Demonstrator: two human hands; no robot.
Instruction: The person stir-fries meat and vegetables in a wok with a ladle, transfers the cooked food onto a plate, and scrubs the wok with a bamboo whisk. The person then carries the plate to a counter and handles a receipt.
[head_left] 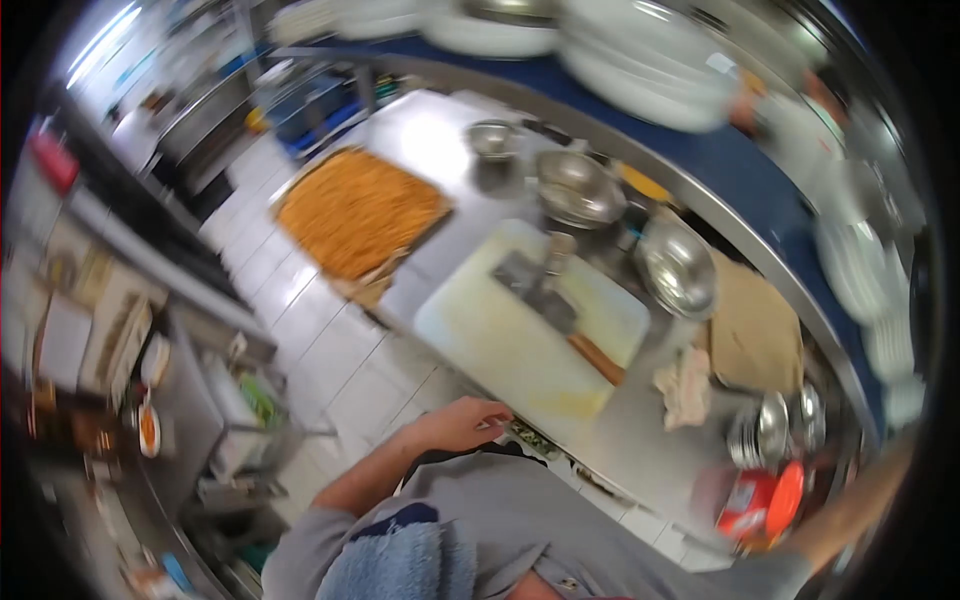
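Note:
My left hand (468,422) hangs in front of my body at the table's near edge, loosely bent, with nothing visible in it. Close by lies a white cutting board (470,330) with yellow stains. On the board rest a broad-bladed tool with a wooden handle (597,360) and a second flat metal blade with a short handle (558,253), their blades close together. My right forearm (860,510) reaches out to the right. The right hand itself is lost past the dark edge of the view. Nearest that arm is a red container (748,505) with a red lid.
A tray of orange crumbly food (360,210) sits at the table's left end. Steel bowls (580,188) stand along the back, near a crumpled cloth (684,388) and a brown sheet (755,325). Overhead, a blue shelf (760,170) carries stacked white plates (640,75). Tiled floor (330,350) lies left.

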